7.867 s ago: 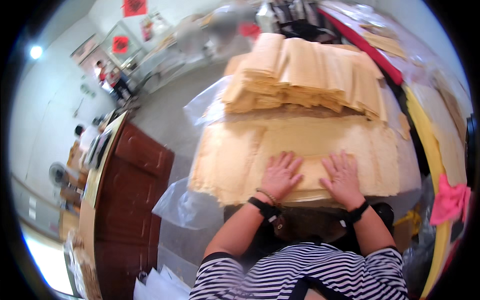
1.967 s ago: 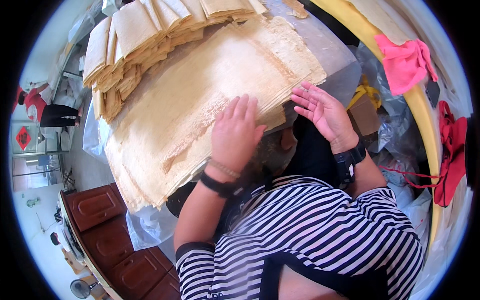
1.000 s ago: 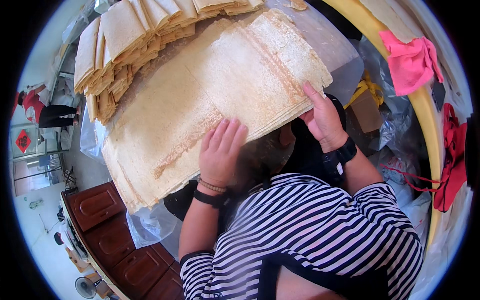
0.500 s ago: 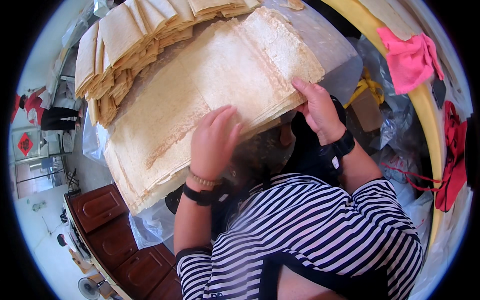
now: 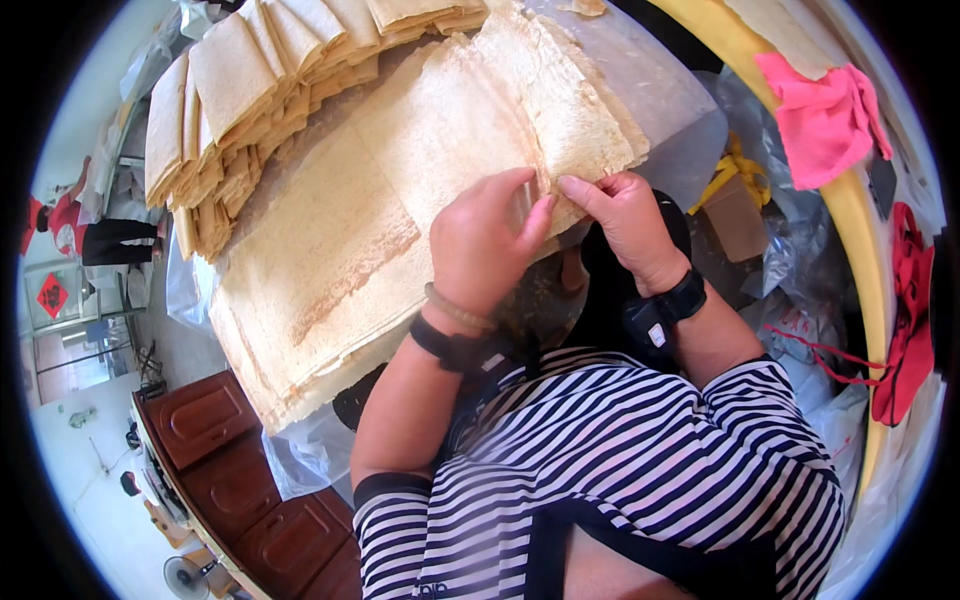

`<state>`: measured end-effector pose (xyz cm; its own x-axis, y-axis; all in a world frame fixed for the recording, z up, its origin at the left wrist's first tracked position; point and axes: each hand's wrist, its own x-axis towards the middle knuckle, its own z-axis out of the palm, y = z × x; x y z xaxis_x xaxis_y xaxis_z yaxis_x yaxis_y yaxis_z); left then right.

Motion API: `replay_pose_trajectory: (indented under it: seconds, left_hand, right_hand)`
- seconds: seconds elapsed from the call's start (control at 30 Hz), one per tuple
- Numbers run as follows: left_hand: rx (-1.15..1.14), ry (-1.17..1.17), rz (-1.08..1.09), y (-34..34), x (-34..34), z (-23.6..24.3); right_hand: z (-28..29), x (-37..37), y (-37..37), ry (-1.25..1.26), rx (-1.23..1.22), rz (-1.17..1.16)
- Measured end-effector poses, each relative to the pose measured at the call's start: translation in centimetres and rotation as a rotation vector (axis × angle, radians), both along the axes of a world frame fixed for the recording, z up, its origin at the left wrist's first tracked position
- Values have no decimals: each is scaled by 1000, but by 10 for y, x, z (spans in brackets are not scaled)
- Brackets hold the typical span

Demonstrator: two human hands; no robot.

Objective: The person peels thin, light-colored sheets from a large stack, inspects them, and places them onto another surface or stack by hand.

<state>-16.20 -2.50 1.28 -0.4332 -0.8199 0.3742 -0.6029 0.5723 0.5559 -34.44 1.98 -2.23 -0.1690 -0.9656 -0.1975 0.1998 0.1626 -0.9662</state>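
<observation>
A stack of large, thin, tan sheets (image 5: 390,190), crinkled like dry flatbread, lies in front of me. Its right end shows a raised crease with a flap (image 5: 575,110) beyond it. My right hand (image 5: 635,225) pinches the near edge of that flap, thumb on top and fingers partly hidden beneath. Close beside it, my left hand (image 5: 490,240) hovers over the near edge by the crease. Its thumb and forefinger are apart, and I see nothing held between them.
Several bundles of folded sheets (image 5: 235,85) are piled at the far left. Clear plastic (image 5: 310,455) hangs below the stack's left corner. A pink cloth (image 5: 825,120) drapes over a yellow curved edge (image 5: 872,300) at the right. A cardboard box (image 5: 735,220) and plastic bags sit below it.
My left hand has moved right and away from me, from the middle of the near edge to the crease. My right hand has shifted slightly left, and the flap now stands up more.
</observation>
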Motion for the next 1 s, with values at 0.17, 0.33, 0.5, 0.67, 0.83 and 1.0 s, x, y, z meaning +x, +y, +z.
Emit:
replay_pose_trajectory:
  seconds: [0.17, 0.33, 0.5, 0.67, 0.83, 1.0]
  left_hand:
    - [53, 17, 116, 6, -5, -2]
    - [56, 109, 153, 5, -5, -10]
    - [42, 129, 154, 3, -9, -13]
    - [30, 76, 106, 2, -15, -7]
    - [-56, 47, 155, -2, -18, -17]
    - [-80, 57, 226, -6, -16, -19]
  right_hand:
    - [0, 9, -3, 174, -158, -12]
    - [-7, 15, -3, 7, -84, -73]
    - [-6, 13, -3, -147, 8, -41]
    - [5, 14, -5, -131, 25, -50]
    - [-5, 13, -7, 12, -40, -50]
    - [-9, 13, -7, 107, -44, -110]
